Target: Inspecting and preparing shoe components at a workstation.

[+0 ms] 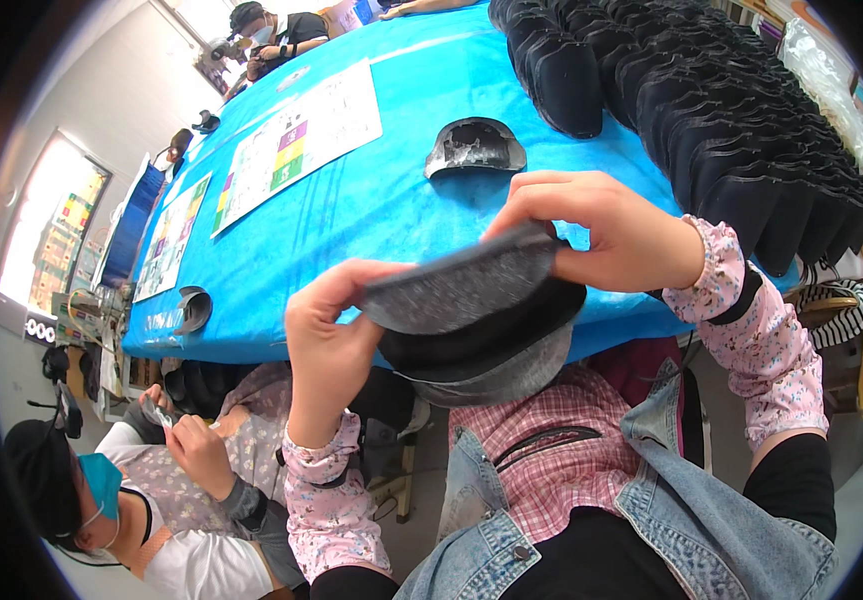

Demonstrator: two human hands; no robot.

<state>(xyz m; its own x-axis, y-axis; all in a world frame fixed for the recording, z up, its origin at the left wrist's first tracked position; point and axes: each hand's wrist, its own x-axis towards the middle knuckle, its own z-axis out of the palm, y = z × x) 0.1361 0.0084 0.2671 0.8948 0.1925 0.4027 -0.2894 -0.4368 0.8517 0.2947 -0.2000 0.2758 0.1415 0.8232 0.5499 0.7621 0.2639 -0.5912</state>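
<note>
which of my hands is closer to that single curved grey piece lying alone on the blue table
Right. The right hand sits just below the curved grey piece, pinching the grey and black stack. The left hand holds the stack's other end, lower and farther away.

I see two printed sheets flat on the blue table: large white chart (301,140) with purple, yellow, green blocks mid-table; second similar sheet (173,235) toward left edge. Colourful poster (73,212) on far-left wall.
</note>
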